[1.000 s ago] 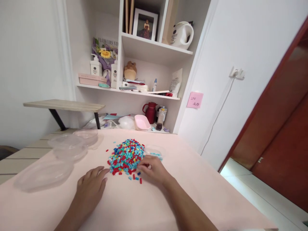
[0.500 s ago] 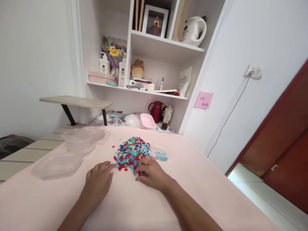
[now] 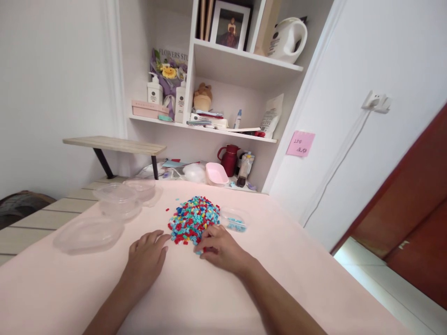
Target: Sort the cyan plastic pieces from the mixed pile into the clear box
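A heap of small toy building bricks (image 3: 193, 216) in red, blue, teal, white and yellow lies on the pink-covered table (image 3: 195, 293). At its near right edge my right hand (image 3: 220, 246) has its fingers bent over the bricks. A small red brick (image 3: 204, 250) shows between thumb and forefinger, with a light blue one beside it under the fingertips. My left hand (image 3: 148, 251) rests on the table at the heap's left, fingers loosely apart and holding nothing. Right of the heap, a clear plastic container (image 3: 233, 214) holds several light blue bricks.
Clear plastic containers (image 3: 118, 200) and a clear lid or shallow tray (image 3: 89, 235) stand at the left. A wooden stand (image 3: 115, 144) rises behind them. At the back are a pink tub (image 3: 216, 174), a red jug (image 3: 229, 160) and a bottle (image 3: 243, 171), below shelves.
The camera view has shifted slightly. My right fingers have moved a little at the heap's near edge, and fewer red bricks show between them. My left hand stays in place.
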The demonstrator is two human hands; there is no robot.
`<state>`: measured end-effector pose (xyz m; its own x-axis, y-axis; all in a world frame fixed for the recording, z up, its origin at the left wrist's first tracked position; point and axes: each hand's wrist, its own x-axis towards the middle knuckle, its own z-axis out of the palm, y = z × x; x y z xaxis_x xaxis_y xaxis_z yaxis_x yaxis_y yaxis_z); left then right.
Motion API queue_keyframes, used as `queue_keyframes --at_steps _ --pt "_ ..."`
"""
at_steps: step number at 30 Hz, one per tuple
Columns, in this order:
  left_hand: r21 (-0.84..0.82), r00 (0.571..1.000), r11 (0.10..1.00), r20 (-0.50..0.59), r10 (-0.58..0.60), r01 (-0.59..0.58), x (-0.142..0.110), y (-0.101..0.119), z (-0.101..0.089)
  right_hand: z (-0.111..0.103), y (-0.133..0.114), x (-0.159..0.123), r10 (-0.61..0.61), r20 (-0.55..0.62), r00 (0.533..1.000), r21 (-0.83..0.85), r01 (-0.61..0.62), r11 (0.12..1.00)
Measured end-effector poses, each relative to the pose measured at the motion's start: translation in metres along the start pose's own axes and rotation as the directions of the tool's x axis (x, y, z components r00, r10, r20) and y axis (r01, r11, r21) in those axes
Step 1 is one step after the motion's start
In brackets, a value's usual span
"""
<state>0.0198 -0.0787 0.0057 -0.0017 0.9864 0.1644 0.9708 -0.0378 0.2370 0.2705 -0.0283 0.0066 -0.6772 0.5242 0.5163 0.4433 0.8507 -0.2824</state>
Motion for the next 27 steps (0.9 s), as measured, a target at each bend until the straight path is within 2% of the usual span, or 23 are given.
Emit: queue_keyframes --at_steps 9,15,19,21,23,24,27 --pt "-0.007 1.000 1.000 -0.009 0.005 -0.005 0.000 0.000 0.001 0.002 -0.004 0.001 -0.059 0.032 0.998 -0.054 0.060 0.997" --pt "-0.001 1.000 1.000 -0.011 0.002 -0.002 0.000 0.000 0.000 0.004 -0.003 0.002 -0.013 0.032 0.999 -0.050 0.015 0.999" --pt "0.013 1.000 1.000 -0.003 0.004 -0.003 0.001 -0.002 0.000 0.000 -0.001 0.002 0.001 -0.004 1.000 -0.033 -0.001 0.999" --pt "0.023 1.000 1.000 -0.001 0.007 -0.007 0.001 -0.004 0.001 -0.006 0.003 0.002 0.043 -0.087 0.995 -0.032 -0.046 0.998" --pt "0.031 1.000 0.999 -0.002 0.006 -0.006 0.002 -0.006 0.003 -0.017 0.010 0.000 0.120 -0.234 0.965 -0.039 -0.133 0.990" --pt "0.032 1.000 0.999 -0.005 0.009 -0.008 0.003 -0.007 0.004 -0.023 0.014 -0.002 0.163 -0.319 0.934 -0.044 -0.186 0.982" --pt "0.084 1.000 0.996 -0.011 0.006 -0.005 0.006 -0.010 0.007 -0.042 0.028 -0.010 0.274 -0.547 0.791 -0.050 -0.357 0.933"
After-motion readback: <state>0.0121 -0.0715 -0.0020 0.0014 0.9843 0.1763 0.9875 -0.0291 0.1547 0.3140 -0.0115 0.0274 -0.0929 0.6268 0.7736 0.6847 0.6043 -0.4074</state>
